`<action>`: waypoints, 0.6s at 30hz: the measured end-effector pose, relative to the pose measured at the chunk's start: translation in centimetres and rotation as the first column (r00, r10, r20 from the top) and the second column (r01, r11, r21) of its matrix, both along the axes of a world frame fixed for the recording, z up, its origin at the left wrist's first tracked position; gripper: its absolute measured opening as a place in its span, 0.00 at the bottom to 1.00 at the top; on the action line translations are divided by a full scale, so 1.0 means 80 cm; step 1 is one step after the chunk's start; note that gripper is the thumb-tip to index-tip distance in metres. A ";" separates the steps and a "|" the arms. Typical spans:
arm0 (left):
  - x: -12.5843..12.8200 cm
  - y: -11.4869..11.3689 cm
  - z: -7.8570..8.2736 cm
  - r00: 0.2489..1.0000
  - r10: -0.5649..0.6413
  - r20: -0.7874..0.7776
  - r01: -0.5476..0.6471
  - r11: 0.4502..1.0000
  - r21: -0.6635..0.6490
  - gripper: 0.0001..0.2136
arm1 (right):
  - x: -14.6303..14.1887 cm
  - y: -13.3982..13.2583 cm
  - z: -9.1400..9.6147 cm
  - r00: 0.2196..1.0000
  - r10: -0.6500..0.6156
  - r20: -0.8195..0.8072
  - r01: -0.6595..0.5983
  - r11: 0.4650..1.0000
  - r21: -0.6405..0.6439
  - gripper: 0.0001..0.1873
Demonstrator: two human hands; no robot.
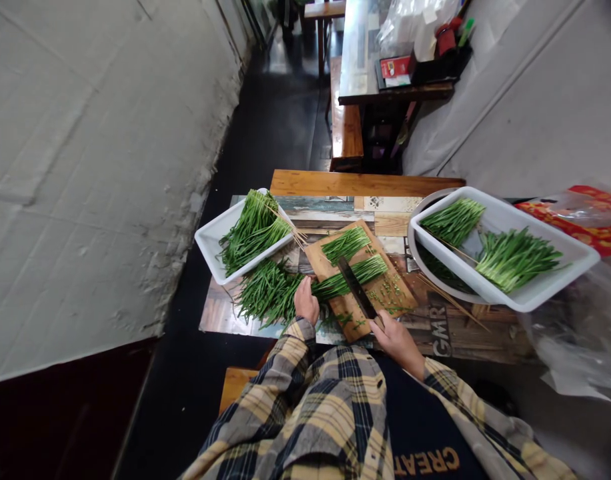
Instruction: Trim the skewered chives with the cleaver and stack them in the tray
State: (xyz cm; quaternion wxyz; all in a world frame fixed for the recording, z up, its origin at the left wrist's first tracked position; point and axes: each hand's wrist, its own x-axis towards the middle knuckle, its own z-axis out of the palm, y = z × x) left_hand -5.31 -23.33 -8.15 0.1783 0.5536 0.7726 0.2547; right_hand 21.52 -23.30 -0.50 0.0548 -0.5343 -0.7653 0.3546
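Note:
My right hand is closed round the handle of a dark-bladed kitchen knife. Its blade lies across a bunch of garlic chives on a wooden cutting board. My left hand is closed on this bunch at the board's left edge, and the long leaves spread out leftward over the table. Farther up the board rests a shorter cut bundle of chives. Small green cut bits are scattered over the board's right and near parts.
On the left stands a white tray of long chives with thin sticks. At right another white tray with two chive bundles overlaps a round metal bowl. Sticks lie near it, with plastic bags beyond. A bench borders the table's far side.

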 end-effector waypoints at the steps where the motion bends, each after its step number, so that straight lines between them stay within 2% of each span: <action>1: -0.001 0.001 0.000 1.000 0.002 0.005 -0.002 1.000 -0.004 0.30 | 0.000 -0.001 -0.001 1.000 0.006 0.003 -0.006 1.000 0.003 0.16; 7: -0.004 0.007 0.001 0.999 0.038 0.007 -0.037 0.997 -0.072 0.30 | 0.000 -0.007 -0.007 0.996 0.065 0.068 -0.066 0.998 0.019 0.16; 12: -0.011 0.004 -0.001 0.999 0.035 -0.003 -0.036 0.997 -0.075 0.29 | -0.006 -0.010 -0.010 0.987 0.090 0.135 -0.096 0.994 0.044 0.13; 16: -0.005 0.006 0.006 0.999 -0.001 -0.045 -0.003 0.996 -0.090 0.25 | -0.013 -0.014 -0.003 0.974 0.108 0.201 -0.123 0.991 0.060 0.12; 18: 0.006 0.010 0.012 0.995 -0.063 -0.073 0.055 0.992 -0.110 0.24 | -0.015 -0.016 0.001 0.970 0.105 0.221 -0.122 0.990 0.064 0.11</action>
